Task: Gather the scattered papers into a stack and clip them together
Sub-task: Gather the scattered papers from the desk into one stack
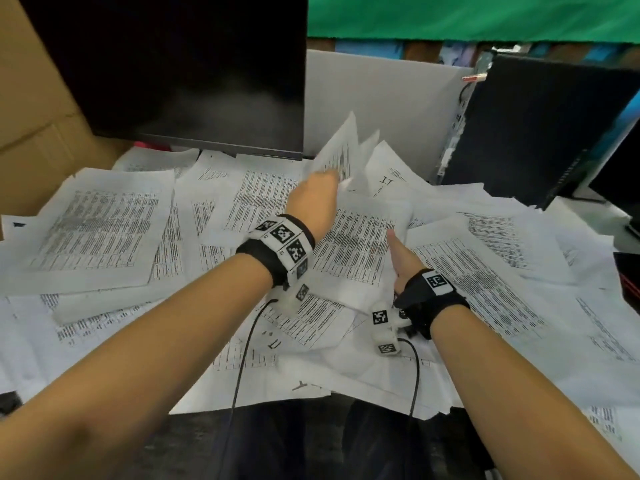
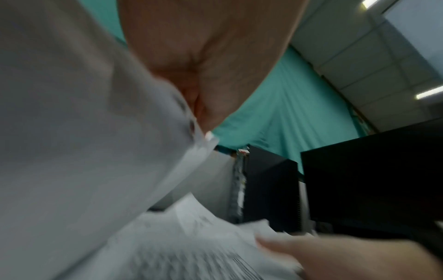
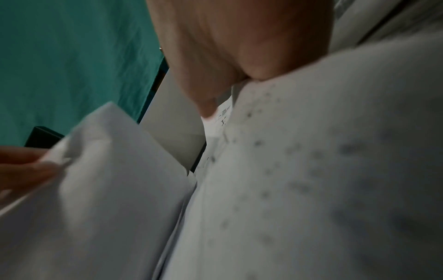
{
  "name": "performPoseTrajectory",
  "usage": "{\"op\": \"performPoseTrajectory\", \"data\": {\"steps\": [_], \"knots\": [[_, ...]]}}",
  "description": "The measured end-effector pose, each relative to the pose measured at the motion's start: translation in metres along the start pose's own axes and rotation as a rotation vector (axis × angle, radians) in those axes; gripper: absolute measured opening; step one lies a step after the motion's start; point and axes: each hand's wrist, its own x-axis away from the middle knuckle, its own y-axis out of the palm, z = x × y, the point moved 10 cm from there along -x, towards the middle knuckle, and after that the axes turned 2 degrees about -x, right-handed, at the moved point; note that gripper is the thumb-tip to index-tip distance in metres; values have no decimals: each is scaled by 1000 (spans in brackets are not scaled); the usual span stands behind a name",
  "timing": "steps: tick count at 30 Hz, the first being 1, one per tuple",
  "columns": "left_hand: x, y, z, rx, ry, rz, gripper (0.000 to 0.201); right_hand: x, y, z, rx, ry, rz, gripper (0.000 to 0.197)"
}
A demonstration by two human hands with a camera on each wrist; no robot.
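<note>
Printed papers [image 1: 104, 223] lie scattered across the tabletop below a dark monitor [image 1: 180, 64]. Left hand [image 1: 313, 199] grips raised sheets [image 1: 341, 150]; right hand [image 1: 403, 259], thumb out, has its fingers under a sheet, grip unclear. Computer tower [image 1: 540, 133] stands right.

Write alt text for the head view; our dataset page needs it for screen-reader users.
A person's left hand lifts a few printed sheets off a desk covered in scattered papers, while the right hand rests, fingers extended, on the pile beside it. Both wrists wear black straps with printed markers; a dark monitor stands behind.
</note>
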Motion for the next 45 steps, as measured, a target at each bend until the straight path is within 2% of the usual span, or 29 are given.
{"op": "performPoseTrajectory", "data": {"steps": [2,4,6,7,8,9,12,14,15,18,21,22,24,26,28,29,31,32,35,38,39,41,43,45], "knots": [[9,41,9,148,-6,-172,27,4,16,1,-153,6,-151,102],[22,82,18,357,-51,-397,24,-8,17,2,-137,-9,-165,118],[37,116,24,507,-104,-678,24,-17,10,7,-34,-12,-129,116],[40,121,21,514,-124,-734,26,-17,9,8,25,-5,-99,105],[35,119,11,497,-148,-709,28,-14,8,6,70,-17,-73,93],[26,111,-7,463,-198,-629,28,-20,4,9,138,-17,-51,89],[11,83,-79,316,-425,-393,44,-22,-3,10,253,-50,-18,95],[15,70,-120,256,-548,-351,55,-8,0,8,134,-75,-73,73],[16,66,-134,231,-564,-353,60,2,0,6,38,-87,-106,62],[13,49,-143,238,-464,-376,71,45,3,-19,-189,-140,-242,38],[13,45,-110,521,-330,-513,71,73,1,-59,-329,-206,-350,32],[10,41,-98,633,-301,-488,68,82,1,-72,-320,-226,-345,34],[0,24,-77,864,-258,-334,59,97,5,-99,-254,-295,-307,40],[-7,0,-60,1000,-215,-135,39,111,3,-132,-221,-439,-235,60],[-14,-24,-53,930,-190,22,34,127,-1,-163,-203,-582,-207,88],[-16,-33,-49,923,-189,47,39,134,-2,-176,-191,-633,-221,90],[-22,-28,-49,1094,-233,-7,63,143,-5,-194,-126,-691,-255,85],[-24,-26,-49,1180,-234,-3,68,146,-7,-199,-92,-710,-262,79],[-17,-42,-25,1109,-53,108,50,138,-6,-196,-59,-723,-259,56],[-4,-59,6,980,60,253,44,134,-8,-191,-83,-750,-93,30],[-1,-70,15,957,82,309,39,139,-9,-195,-94,-776,-48,37],[-1,-104,31,968,134,447,30,155,-11,-215,-147,-855,-23,63],[2,-140,41,994,190,548,27,173,-14,-239,-217,-951,-89,63],[1,-146,34,1007,186,529,24,176,-14,-247,-197,-991,-158,64]]}}
